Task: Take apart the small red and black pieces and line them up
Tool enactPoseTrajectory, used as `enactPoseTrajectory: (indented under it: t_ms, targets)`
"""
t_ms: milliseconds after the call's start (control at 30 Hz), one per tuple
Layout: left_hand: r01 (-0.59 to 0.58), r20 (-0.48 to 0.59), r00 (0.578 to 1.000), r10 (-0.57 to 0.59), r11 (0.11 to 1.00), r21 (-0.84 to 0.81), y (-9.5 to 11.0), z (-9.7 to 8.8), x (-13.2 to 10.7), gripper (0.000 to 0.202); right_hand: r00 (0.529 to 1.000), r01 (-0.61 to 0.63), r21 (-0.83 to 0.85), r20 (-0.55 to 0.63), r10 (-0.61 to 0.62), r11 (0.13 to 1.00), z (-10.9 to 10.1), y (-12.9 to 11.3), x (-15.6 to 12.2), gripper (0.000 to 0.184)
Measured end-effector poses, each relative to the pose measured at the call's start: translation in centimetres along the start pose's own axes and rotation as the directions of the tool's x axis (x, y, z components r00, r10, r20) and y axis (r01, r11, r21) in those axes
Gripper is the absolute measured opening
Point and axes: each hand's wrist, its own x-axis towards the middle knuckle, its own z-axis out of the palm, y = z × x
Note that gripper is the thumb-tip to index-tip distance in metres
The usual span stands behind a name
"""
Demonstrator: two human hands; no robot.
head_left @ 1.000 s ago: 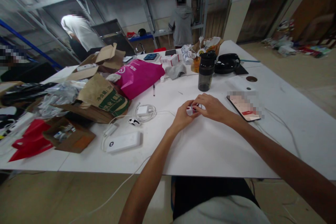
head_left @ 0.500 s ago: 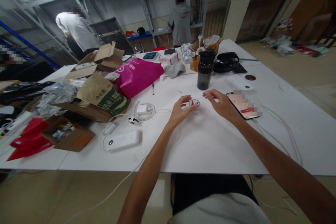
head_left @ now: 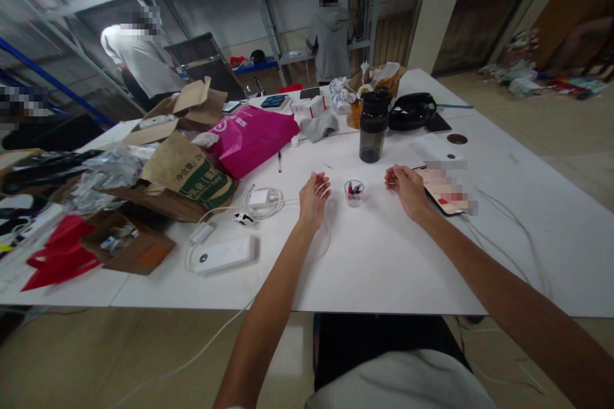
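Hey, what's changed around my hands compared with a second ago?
Your left hand and right hand have let go of the small clear cup, which now stands on the table between them. The left moved leftward, the right rightward. The dark bottle, phone and pink bag stayed where they were.

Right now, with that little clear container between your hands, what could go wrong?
The little clear container might tip if the left hand bumps it, perhaps spilling the small red and dark things inside. The right hand is beside the phone and could nudge it.
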Motion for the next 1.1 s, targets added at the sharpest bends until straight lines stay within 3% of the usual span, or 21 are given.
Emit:
enactPoseTrajectory:
  t_ms: [333, 900, 1000, 1100]
  targets:
    - [0.032, 0.019, 0.999, -0.032, 0.999, 0.006, -0.1, 0.2, -0.2, 0.039, 1.000, -0.006, -0.056, 0.021, 0.007, 0.998, 0.2, -0.3, -0.1, 0.051]
    - [-0.016, 0.073, 0.997, 0.014, 0.999, 0.029, 0.1, 0.9, -1.0, 0.038, 0.999, 0.025, -0.097, 0.041, -0.022, 0.995, 0.1, 0.1, -0.1, 0.053]
    - [-0.026, 0.088, 0.996, 0.024, 0.999, 0.022, 0.1, 0.9, -1.1, 0.038, 0.996, 0.070, -0.158, 0.064, -0.061, 0.985, 0.3, -0.3, -0.5, 0.053]
    - [-0.042, 0.089, 0.995, 0.038, 0.998, 0.044, 0.0, 1.0, -1.1, 0.035, 0.973, 0.202, -0.287, 0.168, -0.158, 0.936, 1.0, -1.5, -1.5, 0.049]
